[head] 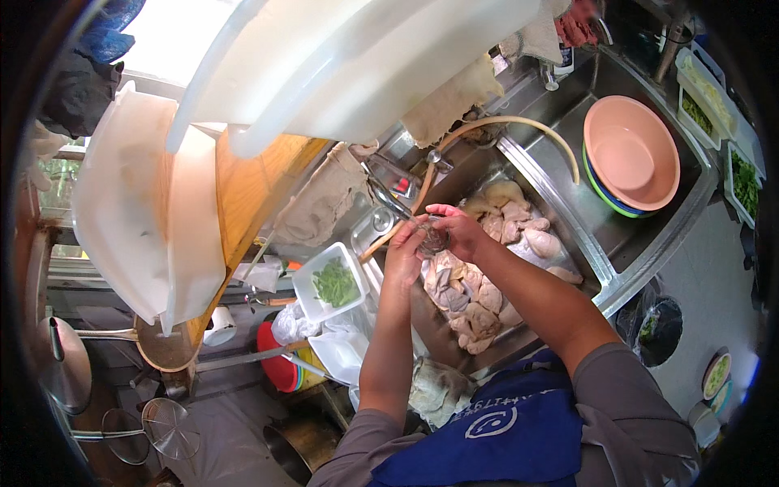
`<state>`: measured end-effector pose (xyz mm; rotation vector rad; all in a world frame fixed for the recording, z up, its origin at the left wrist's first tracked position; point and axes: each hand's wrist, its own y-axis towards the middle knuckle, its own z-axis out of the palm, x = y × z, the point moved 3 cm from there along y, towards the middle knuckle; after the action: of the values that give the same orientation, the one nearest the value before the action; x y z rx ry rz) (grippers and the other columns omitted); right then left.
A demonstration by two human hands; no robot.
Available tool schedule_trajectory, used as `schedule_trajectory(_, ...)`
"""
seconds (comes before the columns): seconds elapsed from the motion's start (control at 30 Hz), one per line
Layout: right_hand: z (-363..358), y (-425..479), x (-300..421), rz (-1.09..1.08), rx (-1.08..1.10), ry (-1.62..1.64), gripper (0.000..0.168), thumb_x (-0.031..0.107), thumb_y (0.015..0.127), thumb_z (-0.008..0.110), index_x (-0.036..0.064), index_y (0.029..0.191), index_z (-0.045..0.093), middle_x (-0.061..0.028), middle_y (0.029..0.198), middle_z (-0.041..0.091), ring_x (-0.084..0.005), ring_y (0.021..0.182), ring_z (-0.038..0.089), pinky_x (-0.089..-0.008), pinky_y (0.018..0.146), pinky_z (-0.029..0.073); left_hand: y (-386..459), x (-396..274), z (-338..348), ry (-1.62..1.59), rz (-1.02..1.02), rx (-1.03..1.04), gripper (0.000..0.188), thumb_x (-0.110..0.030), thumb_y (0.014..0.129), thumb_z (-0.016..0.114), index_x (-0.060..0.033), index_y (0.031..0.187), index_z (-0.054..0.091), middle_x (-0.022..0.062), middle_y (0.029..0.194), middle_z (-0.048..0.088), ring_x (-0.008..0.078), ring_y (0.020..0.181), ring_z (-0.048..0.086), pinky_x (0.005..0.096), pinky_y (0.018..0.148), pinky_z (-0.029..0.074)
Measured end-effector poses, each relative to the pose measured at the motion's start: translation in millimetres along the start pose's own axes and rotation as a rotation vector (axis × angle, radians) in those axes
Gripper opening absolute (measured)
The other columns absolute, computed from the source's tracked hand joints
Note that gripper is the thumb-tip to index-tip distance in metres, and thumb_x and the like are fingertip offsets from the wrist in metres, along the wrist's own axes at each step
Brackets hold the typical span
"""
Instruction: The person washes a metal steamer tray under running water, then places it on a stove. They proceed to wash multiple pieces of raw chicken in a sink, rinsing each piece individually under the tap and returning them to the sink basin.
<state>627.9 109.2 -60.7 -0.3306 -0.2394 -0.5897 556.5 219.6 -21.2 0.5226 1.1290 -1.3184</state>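
Note:
Both of my hands meet under the metal faucet [387,198] over the near basin of a steel sink. Between them is a small roundish dark, glistening object [433,238] that looks like a steel wool scrubber; the fingers partly cover it. My left hand [409,246] grips its one side, and my right hand [461,234] curves around the other. Raw chicken pieces [481,292] lie in the basin below, partly hidden by my right forearm. A tan hose [517,120] arches from behind my hands across to the other basin.
Stacked plastic basins, a pink one [630,152] on top, sit in the far sink basin. A white container of green leaves [335,281] stands left of my hands. Large white plastic containers [365,67] hang low over the sink's back. A steel divider [557,210] separates the basins.

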Motion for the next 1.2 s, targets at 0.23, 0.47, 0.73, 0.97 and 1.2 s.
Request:
schedule_trajectory(0.23, 0.0, -6.2, 3.5, -0.04, 0.01, 0.073, 0.036, 0.002, 0.086, 0.059, 0.006, 0.121, 0.051, -0.0082, 0.103, 0.063, -0.0198, 0.088, 0.064, -0.0344, 0.079, 0.053, 8.5, 7.2, 6.6, 0.105, 0.132, -0.045, 0.018, -0.006, 0.095, 0.053, -0.0014, 0.11, 0.061, 0.0051, 0.1, 0.065, 0.0121, 0.089, 0.061, 0.0254, 0.076, 0.049)
schedule_trajectory(0.47, -0.8, -4.0, -3.8, -0.059, -0.097, 0.045, 0.033, 0.004, 0.085, 0.064, 0.006, 0.117, 0.054, -0.0072, 0.101, 0.064, -0.0182, 0.087, 0.064, -0.0331, 0.078, 0.053, 8.4, 13.0, 7.8, 0.043, 0.178, -0.125, 0.015, -0.005, 0.093, 0.058, -0.0039, 0.107, 0.062, 0.0016, 0.096, 0.064, 0.008, 0.086, 0.06, 0.0212, 0.074, 0.048)
schedule_trajectory(0.73, 10.6, 6.5, -12.8, -0.085, -0.011, -0.044, 0.03, 0.002, 0.087, 0.057, 0.004, 0.117, 0.054, -0.0073, 0.106, 0.061, -0.0194, 0.094, 0.061, -0.0339, 0.087, 0.049, 4.0, 1.1, -0.6, 0.062, 0.17, -0.187, 0.004, -0.007, 0.095, 0.054, -0.0075, 0.096, 0.058, 0.0029, 0.096, 0.064, 0.0111, 0.085, 0.061, 0.0253, 0.074, 0.051)
schedule_trajectory(0.97, 14.1, -5.9, 2.8, -0.058, 0.057, 0.037, 0.033, 0.001, 0.088, 0.053, 0.004, 0.12, 0.052, -0.0096, 0.113, 0.059, -0.0224, 0.104, 0.06, -0.0376, 0.093, 0.048, -0.2, -2.8, 11.0, -0.056, 0.065, -0.127, 0.01, -0.012, 0.098, 0.05, -0.0071, 0.102, 0.058, 0.0041, 0.106, 0.064, 0.013, 0.09, 0.062, 0.0276, 0.078, 0.051)
schedule_trajectory(1.2, 15.7, -0.8, -2.6, -0.062, 0.041, 0.054, 0.028, 0.004, 0.091, 0.054, 0.006, 0.119, 0.053, -0.009, 0.109, 0.061, -0.0217, 0.099, 0.062, -0.0391, 0.091, 0.05, 11.0, 2.5, -18.0, 0.005, 0.215, 0.003, 0.011, -0.008, 0.093, 0.057, -0.0064, 0.103, 0.062, 0.0048, 0.102, 0.067, 0.013, 0.09, 0.064, 0.0265, 0.08, 0.051)
